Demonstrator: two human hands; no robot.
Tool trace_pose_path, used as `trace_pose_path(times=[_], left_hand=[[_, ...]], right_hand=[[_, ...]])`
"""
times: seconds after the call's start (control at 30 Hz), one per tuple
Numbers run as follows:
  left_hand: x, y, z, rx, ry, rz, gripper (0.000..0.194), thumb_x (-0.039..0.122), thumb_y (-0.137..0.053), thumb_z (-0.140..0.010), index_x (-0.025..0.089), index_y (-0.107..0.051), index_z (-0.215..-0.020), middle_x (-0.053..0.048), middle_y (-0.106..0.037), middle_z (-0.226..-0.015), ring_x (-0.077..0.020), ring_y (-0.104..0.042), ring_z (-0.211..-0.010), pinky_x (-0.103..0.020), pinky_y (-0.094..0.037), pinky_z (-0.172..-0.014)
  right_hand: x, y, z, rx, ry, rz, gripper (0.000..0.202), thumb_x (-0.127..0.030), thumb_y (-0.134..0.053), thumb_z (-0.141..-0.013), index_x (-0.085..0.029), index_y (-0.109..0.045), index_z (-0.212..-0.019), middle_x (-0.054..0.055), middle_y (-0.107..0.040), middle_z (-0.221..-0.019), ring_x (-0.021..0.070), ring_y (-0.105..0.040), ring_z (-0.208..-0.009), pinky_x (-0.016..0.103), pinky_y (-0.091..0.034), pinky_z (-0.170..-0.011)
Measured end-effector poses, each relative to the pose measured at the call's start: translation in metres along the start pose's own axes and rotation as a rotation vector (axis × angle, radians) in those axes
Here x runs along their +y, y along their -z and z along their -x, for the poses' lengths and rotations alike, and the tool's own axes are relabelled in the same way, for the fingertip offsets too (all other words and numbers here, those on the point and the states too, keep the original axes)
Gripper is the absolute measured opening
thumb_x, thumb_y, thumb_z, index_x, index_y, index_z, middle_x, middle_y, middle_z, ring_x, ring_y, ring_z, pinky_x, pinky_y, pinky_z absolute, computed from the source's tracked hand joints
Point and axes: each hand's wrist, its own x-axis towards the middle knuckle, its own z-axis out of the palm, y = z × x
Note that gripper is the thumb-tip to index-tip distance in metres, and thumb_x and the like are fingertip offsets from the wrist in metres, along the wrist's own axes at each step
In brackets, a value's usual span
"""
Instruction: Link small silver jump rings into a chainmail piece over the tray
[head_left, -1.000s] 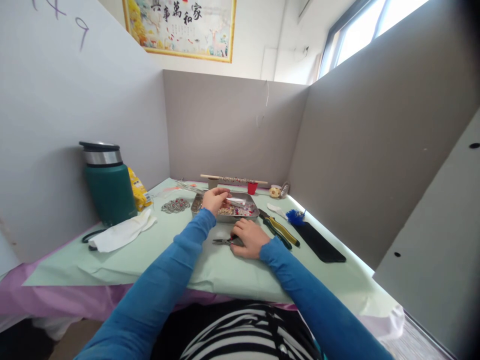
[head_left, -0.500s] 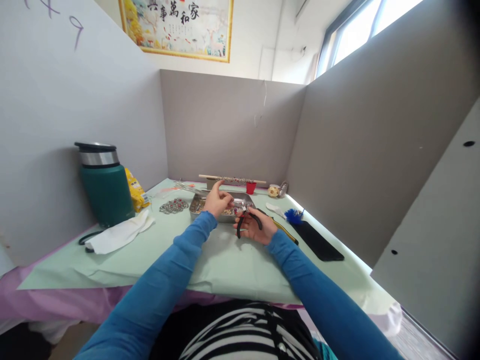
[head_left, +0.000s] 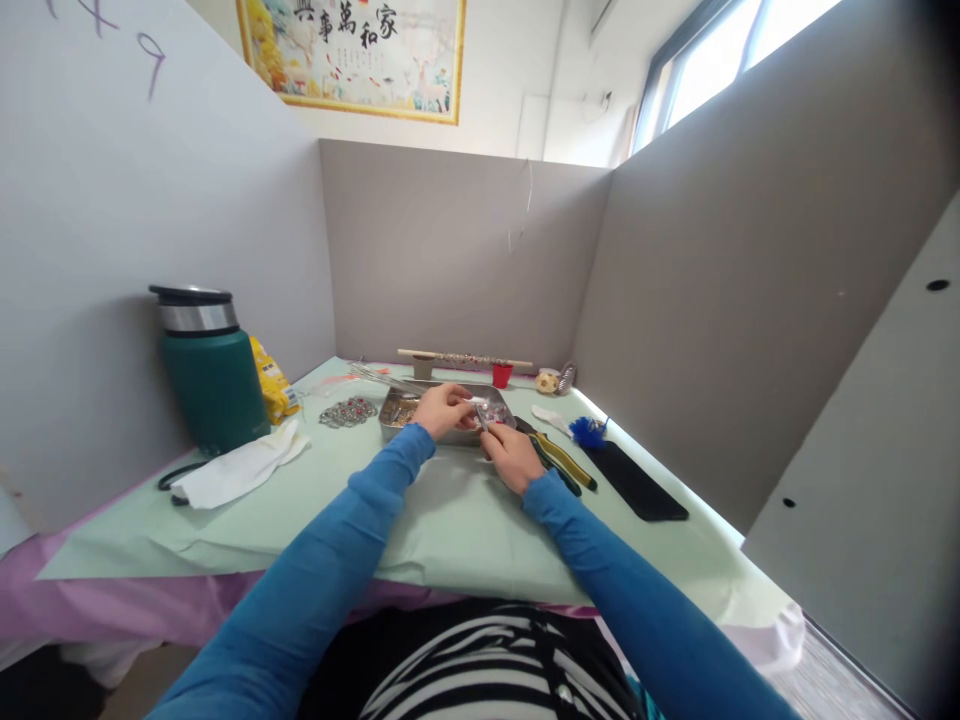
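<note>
My left hand (head_left: 442,410) is closed in a pinch over the metal tray (head_left: 390,432), its fingertips at a small pale piece too tiny to make out. Close beside it, my right hand (head_left: 514,458) is wrapped round small pliers (head_left: 481,412). Their grey jaws point up toward the left fingertips, and the black handles are now hidden in my palm. Loose beads and small metal bits lie in the tray. Just right of my right hand rests a larger pair of pliers (head_left: 571,466) with yellow and dark green handles.
Left of the tray lies a beaded chain pile (head_left: 348,412). A green flask (head_left: 214,380) and a white cloth (head_left: 244,468) stand further left. Behind the tray, a beaded rod (head_left: 465,358) spans a grey cup and a red cup (head_left: 502,376). A black phone (head_left: 637,482) lies at right.
My right hand has turned palm down and closed round the pliers, whose handles were showing before. My left fingers have lowered, with the index finger no longer raised.
</note>
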Motion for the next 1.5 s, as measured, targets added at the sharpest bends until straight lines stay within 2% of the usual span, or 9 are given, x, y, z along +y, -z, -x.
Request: trace_pose_path(times=[0.07, 0.17, 0.27, 0.7, 1.07, 1.33, 1.5], left_hand=[[0.0, -0.001, 0.001, -0.004, 0.025, 0.015, 0.017, 0.014, -0.068, -0.067, 0.011, -0.055, -0.078, -0.001, -0.062, -0.056, -0.0134, -0.062, -0.052, -0.028, -0.054, -0.056], [-0.001, 0.0, 0.0, -0.027, 0.049, 0.05, 0.016, 0.016, -0.069, -0.068, 0.012, -0.053, -0.072, -0.002, -0.063, -0.056, -0.0154, -0.064, -0.056, -0.03, -0.054, -0.059], [-0.003, 0.001, 0.0, -0.052, 0.05, 0.073, 0.014, 0.016, -0.067, -0.07, 0.012, -0.054, -0.072, -0.003, -0.063, -0.057, -0.0164, -0.065, -0.059, -0.03, -0.054, -0.061], [0.001, 0.001, 0.001, -0.018, 0.051, 0.029, 0.01, 0.007, -0.058, -0.075, 0.013, -0.05, -0.071, -0.001, -0.061, -0.054, -0.015, -0.063, -0.054, -0.031, -0.054, -0.058], [-0.003, 0.0, 0.0, -0.021, 0.049, 0.05, 0.008, 0.006, -0.061, -0.073, 0.01, -0.055, -0.073, -0.001, -0.062, -0.056, -0.0146, -0.064, -0.056, -0.03, -0.055, -0.06], [0.002, -0.003, 0.002, 0.03, 0.101, 0.121, 0.01, 0.002, -0.058, -0.075, 0.01, -0.052, -0.07, -0.002, -0.062, -0.053, -0.0137, -0.064, -0.055, -0.029, -0.055, -0.061], [0.002, -0.002, 0.001, 0.046, 0.108, 0.131, 0.01, 0.002, -0.056, -0.076, 0.01, -0.052, -0.071, -0.002, -0.061, -0.052, -0.0134, -0.064, -0.054, -0.028, -0.055, -0.06]], right_hand=[[0.002, -0.002, 0.0, 0.011, 0.006, 0.064, 0.027, -0.028, -0.036, -0.087, -0.018, -0.058, -0.076, 0.003, -0.062, -0.077, 0.0142, -0.053, -0.072, 0.023, -0.036, -0.065], [0.006, -0.005, -0.001, 0.029, 0.022, 0.127, 0.026, -0.028, -0.037, -0.088, -0.018, -0.06, -0.084, 0.005, -0.063, -0.083, 0.0153, -0.055, -0.076, 0.024, -0.036, -0.069], [0.008, -0.007, 0.0, 0.031, 0.029, 0.146, 0.026, -0.028, -0.036, -0.088, -0.018, -0.06, -0.089, 0.006, -0.064, -0.087, 0.0161, -0.056, -0.079, 0.024, -0.036, -0.07], [0.009, -0.008, 0.0, 0.02, 0.033, 0.22, 0.027, -0.029, -0.036, -0.089, -0.019, -0.06, -0.089, 0.006, -0.064, -0.089, 0.0158, -0.055, -0.078, 0.024, -0.035, -0.067], [0.005, -0.01, 0.001, 0.034, -0.008, 0.332, 0.026, -0.03, -0.037, -0.089, -0.018, -0.06, -0.091, 0.006, -0.065, -0.091, 0.0158, -0.057, -0.079, 0.025, -0.033, -0.066], [0.006, -0.012, -0.001, 0.062, -0.021, 0.263, 0.027, -0.029, -0.036, -0.088, -0.017, -0.06, -0.085, 0.007, -0.064, -0.085, 0.0158, -0.055, -0.075, 0.024, -0.033, -0.066], [0.005, -0.01, -0.002, 0.058, -0.027, 0.1, 0.025, -0.028, -0.039, -0.085, -0.017, -0.059, -0.075, 0.005, -0.063, -0.075, 0.0151, -0.053, -0.07, 0.024, -0.033, -0.063]])
